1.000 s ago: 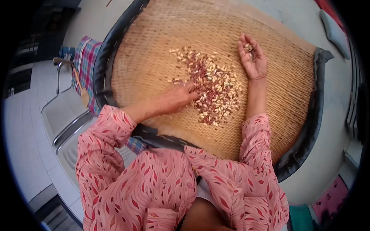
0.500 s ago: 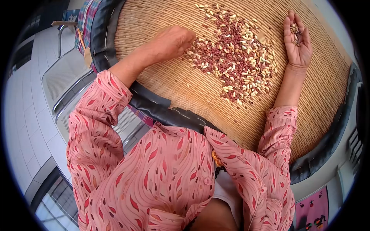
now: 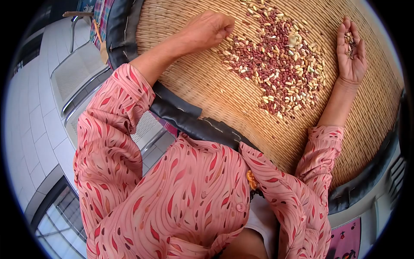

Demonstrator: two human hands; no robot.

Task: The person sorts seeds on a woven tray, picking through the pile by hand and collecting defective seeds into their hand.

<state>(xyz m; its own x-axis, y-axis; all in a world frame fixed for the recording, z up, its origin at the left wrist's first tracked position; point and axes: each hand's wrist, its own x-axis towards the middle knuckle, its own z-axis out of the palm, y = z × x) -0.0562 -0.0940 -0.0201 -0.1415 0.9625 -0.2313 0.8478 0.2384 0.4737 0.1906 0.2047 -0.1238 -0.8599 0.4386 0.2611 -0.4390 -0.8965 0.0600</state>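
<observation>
My left hand (image 3: 211,29) is closed, knuckles up, just above the left edge of a spread of beans (image 3: 276,64). Its fingertips are curled under, so whatever they pinch is hidden. Dark red and pale cream beans lie mixed in a loose single layer on a round woven straw tray (image 3: 207,95). To the right of the spread my right hand (image 3: 351,56) rests palm up, its fingers cupped around a small heap of beans (image 3: 350,45).
Black stitched binding (image 3: 172,103) edges the tray, which spans most of the upper view. At left stand perforated metal seats (image 3: 77,77) on a tiled floor (image 3: 39,129). A wooden stick (image 3: 103,52) and a checked cloth (image 3: 101,17) lie by the tray's rim.
My left hand has moved away from me and slightly right, off the beans' left edge, still closed. My right hand stays cupped, a little further right. The whole view has shifted slightly.
</observation>
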